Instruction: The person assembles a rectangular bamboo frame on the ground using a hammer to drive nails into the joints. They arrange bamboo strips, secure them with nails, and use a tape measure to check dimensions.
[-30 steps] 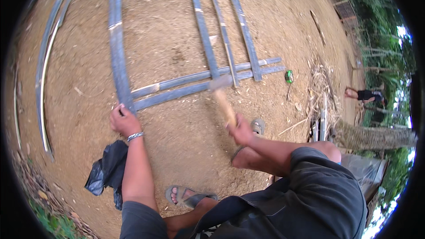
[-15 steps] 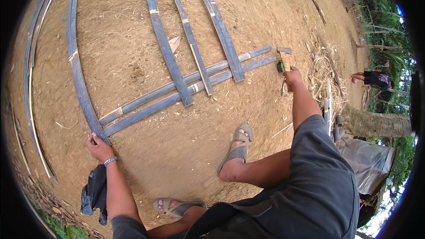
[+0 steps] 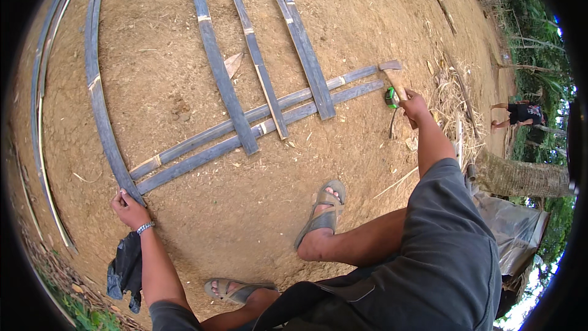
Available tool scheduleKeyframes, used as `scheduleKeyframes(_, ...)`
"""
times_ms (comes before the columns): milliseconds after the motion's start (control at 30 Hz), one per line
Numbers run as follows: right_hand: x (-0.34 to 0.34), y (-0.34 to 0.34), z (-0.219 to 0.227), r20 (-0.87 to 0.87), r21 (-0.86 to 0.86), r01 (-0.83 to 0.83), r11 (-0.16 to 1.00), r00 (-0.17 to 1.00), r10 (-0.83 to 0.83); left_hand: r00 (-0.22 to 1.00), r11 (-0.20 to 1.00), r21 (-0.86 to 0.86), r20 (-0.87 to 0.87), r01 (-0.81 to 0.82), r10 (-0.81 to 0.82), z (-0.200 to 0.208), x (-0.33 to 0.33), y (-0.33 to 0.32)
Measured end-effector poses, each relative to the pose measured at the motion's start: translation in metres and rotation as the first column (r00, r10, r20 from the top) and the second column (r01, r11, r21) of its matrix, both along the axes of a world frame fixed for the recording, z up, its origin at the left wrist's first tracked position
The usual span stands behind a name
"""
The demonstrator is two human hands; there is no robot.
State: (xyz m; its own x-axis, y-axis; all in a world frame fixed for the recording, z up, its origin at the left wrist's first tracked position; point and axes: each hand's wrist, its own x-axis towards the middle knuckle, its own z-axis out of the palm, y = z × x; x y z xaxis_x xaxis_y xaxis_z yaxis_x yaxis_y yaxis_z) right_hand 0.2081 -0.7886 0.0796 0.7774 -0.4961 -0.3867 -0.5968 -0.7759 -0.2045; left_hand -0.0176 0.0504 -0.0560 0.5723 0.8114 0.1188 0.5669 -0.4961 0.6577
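Note:
My right hand (image 3: 414, 105) is closed round the wooden handle of a hatchet (image 3: 397, 83), its metal head pointing away from me. A green and black tape measure (image 3: 391, 97) lies on the dirt beside the handle. My left hand (image 3: 130, 209) is closed, fingers pinched, beside the near end of a long dark bamboo strip (image 3: 104, 125); a small pale spot shows at the fingertips, too small to name. Two bamboo strips (image 3: 211, 159) lie crosswise side by side. Other lengthwise strips, among them a wide one (image 3: 223, 83) and a narrow one (image 3: 264, 79), rest across them.
A black plastic bag (image 3: 125, 268) lies by my left forearm. More strips (image 3: 41, 116) stretch along the far left. Shavings (image 3: 456, 98) and a tree trunk (image 3: 520, 173) are at the right. My sandalled feet (image 3: 321, 217) stand near the strips. Another person (image 3: 523, 114) is far right.
My left hand has shifted slightly off the strip's end, to its left. My right hand has the hatchet slightly farther right, exposing more of the tape measure. The distant person has changed pose.

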Motion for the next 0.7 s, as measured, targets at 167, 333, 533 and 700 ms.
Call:
scheduleKeyframes(167, -0.003, -0.006, 0.003, 0.080, 0.046, 0.080, 0.996, 0.993, -0.083, 1.000, 1.000, 0.011, 0.009, 0.023, -0.023, -0.007, 0.000, 0.001)
scheduleKeyframes(333, -0.006, 0.007, 0.006, 0.010, 0.000, 0.045, 0.999, 0.999, -0.045, 0.999, 0.999, 0.009, 0.018, 0.041, -0.041, -0.009, -0.002, 0.004)
scheduleKeyframes(533, -0.006, 0.017, 0.012, -0.010, -0.007, 0.016, 1.000, 1.000, -0.016, 0.999, 0.998, -0.061, 0.049, 0.011, -0.008, -0.010, -0.001, 0.005)
scheduleKeyframes(700, -0.007, 0.015, 0.008, -0.028, -0.030, -0.004, 1.000, 1.000, 0.003, 1.000, 0.999, -0.033, 0.008, 0.012, -0.012, -0.001, 0.002, -0.004)
